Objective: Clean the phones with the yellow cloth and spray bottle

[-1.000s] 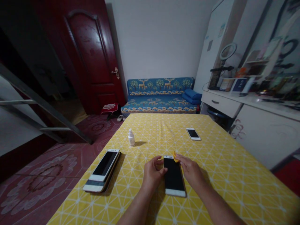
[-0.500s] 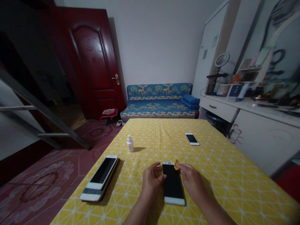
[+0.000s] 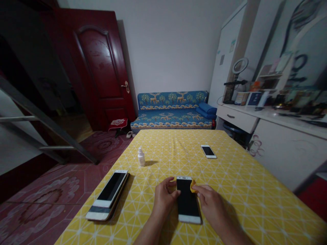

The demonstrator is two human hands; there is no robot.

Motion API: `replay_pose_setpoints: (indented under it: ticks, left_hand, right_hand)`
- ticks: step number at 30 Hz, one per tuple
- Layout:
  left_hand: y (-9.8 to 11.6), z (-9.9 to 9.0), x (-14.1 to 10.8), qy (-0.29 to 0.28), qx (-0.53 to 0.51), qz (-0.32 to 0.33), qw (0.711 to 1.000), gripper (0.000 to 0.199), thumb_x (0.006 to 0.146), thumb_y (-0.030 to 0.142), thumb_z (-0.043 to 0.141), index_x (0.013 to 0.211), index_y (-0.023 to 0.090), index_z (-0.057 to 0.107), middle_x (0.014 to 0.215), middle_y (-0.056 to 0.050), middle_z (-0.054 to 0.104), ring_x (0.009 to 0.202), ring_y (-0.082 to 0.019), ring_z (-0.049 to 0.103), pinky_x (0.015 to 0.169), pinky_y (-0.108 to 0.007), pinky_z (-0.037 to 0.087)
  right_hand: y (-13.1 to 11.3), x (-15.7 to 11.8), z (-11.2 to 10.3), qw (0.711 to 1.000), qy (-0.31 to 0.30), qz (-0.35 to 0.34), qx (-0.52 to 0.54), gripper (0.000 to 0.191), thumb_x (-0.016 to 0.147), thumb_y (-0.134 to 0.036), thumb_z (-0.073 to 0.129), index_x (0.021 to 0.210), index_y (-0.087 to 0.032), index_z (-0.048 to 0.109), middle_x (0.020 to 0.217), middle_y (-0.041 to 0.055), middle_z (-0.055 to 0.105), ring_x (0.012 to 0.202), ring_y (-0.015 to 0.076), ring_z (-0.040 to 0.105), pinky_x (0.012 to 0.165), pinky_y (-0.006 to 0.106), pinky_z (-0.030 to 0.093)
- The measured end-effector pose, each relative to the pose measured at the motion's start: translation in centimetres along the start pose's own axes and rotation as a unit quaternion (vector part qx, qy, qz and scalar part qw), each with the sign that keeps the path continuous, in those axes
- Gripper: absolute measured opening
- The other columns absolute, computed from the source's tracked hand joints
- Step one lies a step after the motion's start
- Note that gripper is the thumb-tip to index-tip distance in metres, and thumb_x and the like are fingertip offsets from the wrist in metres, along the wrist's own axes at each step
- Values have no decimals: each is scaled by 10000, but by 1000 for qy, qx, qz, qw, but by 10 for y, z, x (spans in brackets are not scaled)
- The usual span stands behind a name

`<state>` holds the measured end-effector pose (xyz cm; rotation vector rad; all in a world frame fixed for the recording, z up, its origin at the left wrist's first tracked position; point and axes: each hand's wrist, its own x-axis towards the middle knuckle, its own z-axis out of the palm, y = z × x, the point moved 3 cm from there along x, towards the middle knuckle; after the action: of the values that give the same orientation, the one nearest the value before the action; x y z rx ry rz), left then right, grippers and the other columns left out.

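A white phone with a black screen [image 3: 187, 200] lies face up on the yellow patterned tablecloth [image 3: 163, 149]. My left hand [image 3: 165, 195] is at its left edge, fingers curved and apart, the thumb touching the edge of the screen. Pinched in my right hand [image 3: 206, 199] is a small yellow cloth [image 3: 193, 186], which rests against the phone's upper right edge. Stacked phones [image 3: 108, 195] lie at the left. A small white bottle [image 3: 141, 158] stands beyond them, and a smaller white phone [image 3: 208, 151] lies at the back right.
A blue patterned sofa [image 3: 173, 114] is behind the table. On the right stands a white dresser [image 3: 277, 149] with a ring light [image 3: 240, 65] and bottles. A metal ladder [image 3: 51, 124], a red door [image 3: 98, 64] and a red stool [image 3: 118, 124] are on the left.
My right hand has moved the yellow cloth a little down along the phone's right edge. My left hand stays at the phone's left edge.
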<state>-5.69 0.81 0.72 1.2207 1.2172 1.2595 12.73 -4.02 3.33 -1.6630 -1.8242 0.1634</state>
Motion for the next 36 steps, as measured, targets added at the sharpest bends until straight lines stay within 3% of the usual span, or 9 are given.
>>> replay_pose_setpoints:
  ticks: [9, 17, 26, 31, 36]
  left_hand:
    - [-11, 0, 3, -5, -7, 5, 1000, 543, 543, 131, 801, 1076, 124, 699, 950, -172, 760, 896, -311, 722, 754, -393, 568]
    - [-8, 0, 2, -5, -1, -1, 1000, 537, 542, 131, 816, 1065, 129, 699, 954, -173, 761, 853, -307, 725, 742, -401, 571]
    - [-1, 1, 0, 6, -12, -10, 1000, 518, 506, 95, 813, 1014, 132, 717, 913, -161, 766, 869, -300, 725, 741, -379, 569]
    - [-2, -1, 1, -10, 29, 10, 999, 519, 572, 116, 792, 1083, 104, 698, 961, -174, 764, 835, -273, 720, 727, -366, 559]
    - [-4, -2, 0, -31, 76, 26, 996, 500, 643, 148, 773, 1134, 105, 688, 1000, -168, 762, 738, -221, 702, 662, -328, 545]
  right_hand:
    - [-16, -14, -23, 1000, -14, -4, -22, 464, 817, -46, 467, 934, -380, 768, 956, -14, 784, 811, 173, 749, 714, 239, 582]
    - [-11, -27, -16, 1000, -22, -4, -14, 455, 824, -70, 431, 956, -336, 776, 966, 12, 786, 853, 181, 748, 749, 260, 591]
    - [-10, -41, -20, 999, -35, -9, -24, 450, 817, -115, 448, 987, -386, 765, 995, -29, 782, 833, 181, 751, 717, 264, 597]
    - [-12, -43, -20, 998, -42, 16, -49, 409, 858, -152, 436, 1030, -333, 760, 1041, 4, 774, 867, 198, 744, 731, 298, 593]
    - [-16, -42, -22, 999, -36, 21, -10, 427, 852, -104, 428, 1005, -319, 763, 1025, 4, 776, 903, 172, 734, 814, 286, 577]
